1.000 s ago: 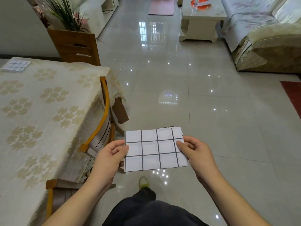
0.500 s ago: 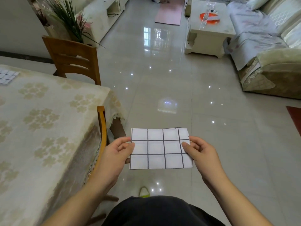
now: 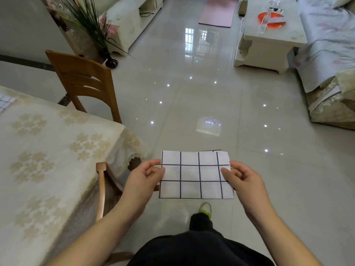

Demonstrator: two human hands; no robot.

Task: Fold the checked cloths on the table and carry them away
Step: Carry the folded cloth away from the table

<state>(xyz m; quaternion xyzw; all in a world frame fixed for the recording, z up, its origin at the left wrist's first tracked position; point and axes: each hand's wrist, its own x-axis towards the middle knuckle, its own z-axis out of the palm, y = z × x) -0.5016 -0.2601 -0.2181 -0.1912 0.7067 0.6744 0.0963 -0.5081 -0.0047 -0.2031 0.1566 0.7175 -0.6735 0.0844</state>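
A folded white cloth with a dark check (image 3: pixel 196 174) is held flat in the air over the floor, in front of my body. My left hand (image 3: pixel 143 179) pinches its left edge and my right hand (image 3: pixel 241 179) pinches its right edge. A second checked cloth (image 3: pixel 4 101) lies on the table (image 3: pixel 48 150) at the far left edge of the view, mostly cut off.
The table with its floral cover is on my left, with a wooden chair (image 3: pixel 84 83) at its far end and a chair back (image 3: pixel 100 189) tucked at its near side. Ahead are glossy floor tiles (image 3: pixel 192 93), a white coffee table (image 3: pixel 269 33) and a sofa (image 3: pixel 330 54) on the right.
I have stepped forward along the table; the table and chair slid left and back in view, the coffee table came closer. Both hands keep the same hold on the cloth.
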